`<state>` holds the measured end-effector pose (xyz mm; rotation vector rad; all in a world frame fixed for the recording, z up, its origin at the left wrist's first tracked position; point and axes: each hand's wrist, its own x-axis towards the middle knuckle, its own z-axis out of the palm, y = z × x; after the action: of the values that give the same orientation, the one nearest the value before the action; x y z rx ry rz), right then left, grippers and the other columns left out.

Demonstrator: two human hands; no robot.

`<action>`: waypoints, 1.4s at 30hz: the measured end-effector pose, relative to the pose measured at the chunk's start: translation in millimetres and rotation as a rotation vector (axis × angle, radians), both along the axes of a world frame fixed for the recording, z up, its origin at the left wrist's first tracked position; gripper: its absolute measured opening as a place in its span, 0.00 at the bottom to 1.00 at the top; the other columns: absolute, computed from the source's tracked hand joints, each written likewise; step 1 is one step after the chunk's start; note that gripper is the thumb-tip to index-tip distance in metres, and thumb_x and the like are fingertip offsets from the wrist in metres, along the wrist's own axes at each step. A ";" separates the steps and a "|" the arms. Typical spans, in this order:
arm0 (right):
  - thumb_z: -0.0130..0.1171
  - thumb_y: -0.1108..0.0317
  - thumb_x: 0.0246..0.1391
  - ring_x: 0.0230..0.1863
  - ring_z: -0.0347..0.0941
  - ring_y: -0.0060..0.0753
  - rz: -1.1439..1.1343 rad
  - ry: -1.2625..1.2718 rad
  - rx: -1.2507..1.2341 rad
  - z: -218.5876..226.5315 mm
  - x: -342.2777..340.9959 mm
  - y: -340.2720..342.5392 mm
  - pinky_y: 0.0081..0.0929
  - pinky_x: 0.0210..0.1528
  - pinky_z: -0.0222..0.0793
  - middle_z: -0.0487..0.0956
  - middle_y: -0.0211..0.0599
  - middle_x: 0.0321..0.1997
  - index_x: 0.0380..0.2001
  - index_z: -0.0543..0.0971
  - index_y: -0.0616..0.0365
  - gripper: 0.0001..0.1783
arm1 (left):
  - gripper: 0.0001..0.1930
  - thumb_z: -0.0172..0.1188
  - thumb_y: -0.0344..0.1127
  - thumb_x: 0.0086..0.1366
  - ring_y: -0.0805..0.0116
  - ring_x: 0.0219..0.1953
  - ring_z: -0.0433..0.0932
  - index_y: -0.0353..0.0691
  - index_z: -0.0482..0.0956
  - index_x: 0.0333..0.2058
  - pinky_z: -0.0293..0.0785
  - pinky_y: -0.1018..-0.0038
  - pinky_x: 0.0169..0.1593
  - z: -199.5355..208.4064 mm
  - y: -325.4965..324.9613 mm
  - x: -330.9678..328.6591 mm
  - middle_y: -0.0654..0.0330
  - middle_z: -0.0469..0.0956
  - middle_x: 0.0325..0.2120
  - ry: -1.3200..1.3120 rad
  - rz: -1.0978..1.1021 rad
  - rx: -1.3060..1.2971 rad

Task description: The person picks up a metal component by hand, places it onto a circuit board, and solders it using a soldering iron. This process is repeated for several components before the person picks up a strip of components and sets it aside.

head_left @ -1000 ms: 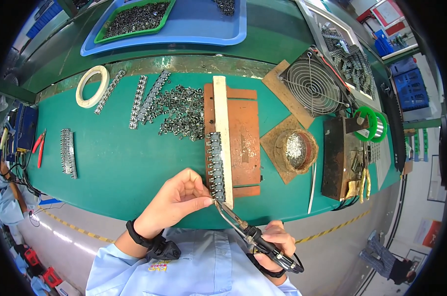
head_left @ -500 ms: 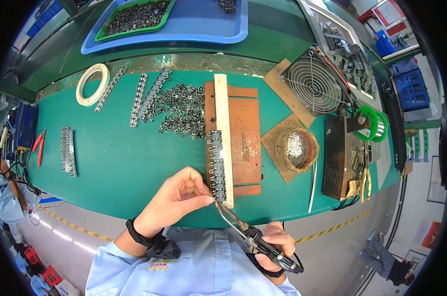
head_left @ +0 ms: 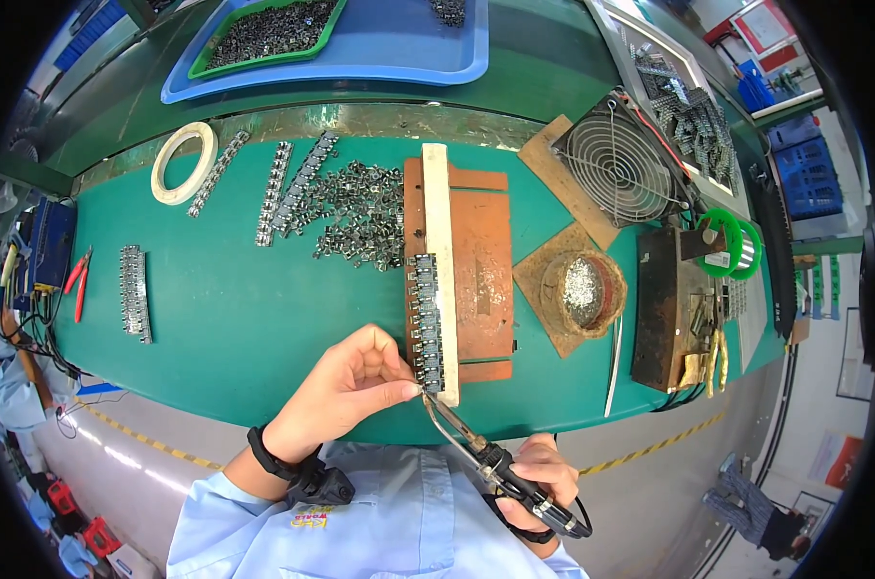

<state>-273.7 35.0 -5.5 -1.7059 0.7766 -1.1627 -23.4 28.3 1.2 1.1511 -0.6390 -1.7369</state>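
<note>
Soldering iron [head_left: 496, 460] diagonal, tip up-left; component strip [head_left: 426, 323] near-to-far.

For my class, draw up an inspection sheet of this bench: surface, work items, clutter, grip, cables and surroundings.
Surface: green tabletop, partly covered.
Work items: component strip beside the pale bar on the brown fixture; soldering iron at the strip's near end.
Clutter: heap of loose parts, tape roll, red-handled pliers.
Grip: right hand holds the soldering iron; left hand pinches near its tip, anything held too small to tell.
Cables: dark cables bunched below the blue box at left.
Surroundings: blue tray beyond the tabletop; another person at lower right.
</note>
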 end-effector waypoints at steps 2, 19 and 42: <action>0.68 0.66 0.33 0.18 0.67 0.31 0.016 -0.001 -0.009 -1.1 -1.3 -0.1 0.27 0.27 0.61 0.73 0.37 0.16 0.30 0.73 0.61 0.19 | 0.11 0.57 0.21 0.55 0.77 0.33 0.73 0.41 0.63 0.31 0.68 0.81 0.37 0.3 0.7 0.6 0.63 0.73 0.28 0.004 0.004 -0.002; 0.62 0.60 0.41 0.24 0.60 0.21 -0.596 -0.174 0.200 -2.5 25.9 -12.9 0.19 0.25 0.57 0.64 0.32 0.30 0.39 0.64 0.57 0.24 | 0.10 0.57 0.23 0.55 0.78 0.32 0.73 0.39 0.65 0.32 0.69 0.81 0.37 3.3 -0.7 0.2 0.63 0.73 0.28 -0.006 -0.007 -0.006; 0.63 0.55 0.41 0.18 0.59 0.20 -0.311 -0.330 0.370 -18.1 28.5 -22.8 0.18 0.24 0.54 0.63 0.31 0.26 0.38 0.65 0.58 0.26 | 0.06 0.51 0.31 0.62 0.76 0.28 0.74 0.33 0.71 0.32 0.70 0.80 0.35 0.6 -0.5 0.5 0.63 0.73 0.25 -0.136 -0.090 -0.017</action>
<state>-245.3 12.2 -23.6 -1.0800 0.9977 -1.3679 -23.0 27.8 1.9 1.2526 -0.7979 -1.7353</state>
